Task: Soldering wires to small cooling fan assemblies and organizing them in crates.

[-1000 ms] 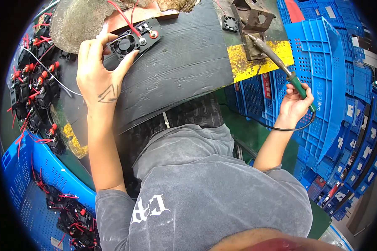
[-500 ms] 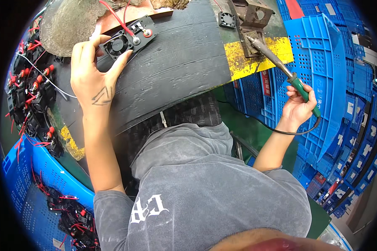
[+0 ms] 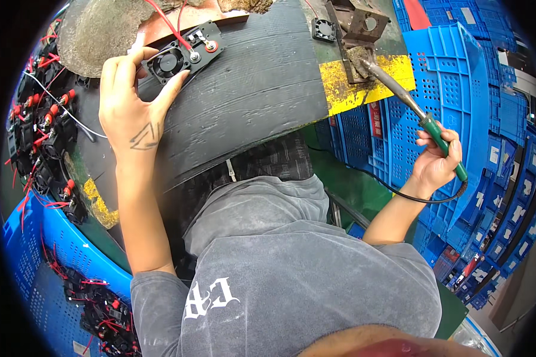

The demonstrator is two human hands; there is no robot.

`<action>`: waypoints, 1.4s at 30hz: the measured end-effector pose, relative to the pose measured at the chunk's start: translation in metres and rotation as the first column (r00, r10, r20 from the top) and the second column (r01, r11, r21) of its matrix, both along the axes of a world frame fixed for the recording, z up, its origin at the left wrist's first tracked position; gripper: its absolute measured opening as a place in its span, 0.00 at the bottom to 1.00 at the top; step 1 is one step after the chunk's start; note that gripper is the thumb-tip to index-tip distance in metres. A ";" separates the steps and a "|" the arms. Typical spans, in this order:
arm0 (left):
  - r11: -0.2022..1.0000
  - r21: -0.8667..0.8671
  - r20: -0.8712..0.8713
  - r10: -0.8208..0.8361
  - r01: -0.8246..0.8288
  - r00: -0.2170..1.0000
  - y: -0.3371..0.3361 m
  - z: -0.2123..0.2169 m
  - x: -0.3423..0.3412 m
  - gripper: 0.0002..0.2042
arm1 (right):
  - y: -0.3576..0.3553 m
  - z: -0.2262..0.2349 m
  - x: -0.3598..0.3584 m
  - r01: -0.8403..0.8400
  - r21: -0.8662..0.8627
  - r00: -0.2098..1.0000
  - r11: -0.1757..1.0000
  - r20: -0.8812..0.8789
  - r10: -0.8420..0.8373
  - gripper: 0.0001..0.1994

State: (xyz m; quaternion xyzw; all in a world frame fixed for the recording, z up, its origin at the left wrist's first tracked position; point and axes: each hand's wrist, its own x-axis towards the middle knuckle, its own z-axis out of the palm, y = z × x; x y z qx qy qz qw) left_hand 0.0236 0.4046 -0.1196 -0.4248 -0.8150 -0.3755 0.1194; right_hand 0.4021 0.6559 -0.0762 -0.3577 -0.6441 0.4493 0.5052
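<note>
Black rubber matting covers the bench (image 3: pixel 262 89), and a small black fan board (image 3: pixel 181 53) is held down near its far left corner. The left hand (image 3: pixel 131 110) is closed around the near end of the board, thumb on one side and fingers on the other. Red wires (image 3: pixel 164 21) run off the board toward the far edge.

A soldering iron (image 3: pixel 420 116) with a green handle is held tight in the grip of the right hand (image 3: pixel 438 163), out past the right edge of the bench. Its tip is laid in a rusty metal stand (image 3: pixel 354 30) at the far right corner, beside a second small fan (image 3: pixel 323 28).

For the step to be done well, the board should be kept flat and still, and fingers should be kept well away from the hot tip. The wire should be touched only briefly.

A worn yellow patch (image 3: pixel 363 83) is painted on the right corner of the bench. Blue plastic crates (image 3: pixel 458 89) are stacked to the right; small white and red labels are stuck on some. More black parts with red wires (image 3: pixel 39 125) are piled along the left edge.
</note>
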 end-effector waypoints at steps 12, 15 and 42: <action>1.000 -0.013 -0.005 0.003 -0.003 1.000 -0.002 -0.002 -0.002 0.21 | 0.014 -0.017 -0.003 -0.037 -0.062 0.999 0.997 -0.003 0.037 0.22; 0.999 -0.032 0.012 0.008 -0.007 1.000 -0.003 -0.002 -0.002 0.21 | 0.008 -0.010 -0.010 -0.034 -0.039 0.997 0.999 0.064 0.036 0.23; 0.999 0.002 -0.030 -0.035 0.035 0.999 -0.004 -0.004 -0.009 0.23 | -0.011 0.073 -0.003 -0.574 0.100 0.613 0.813 0.711 0.345 0.16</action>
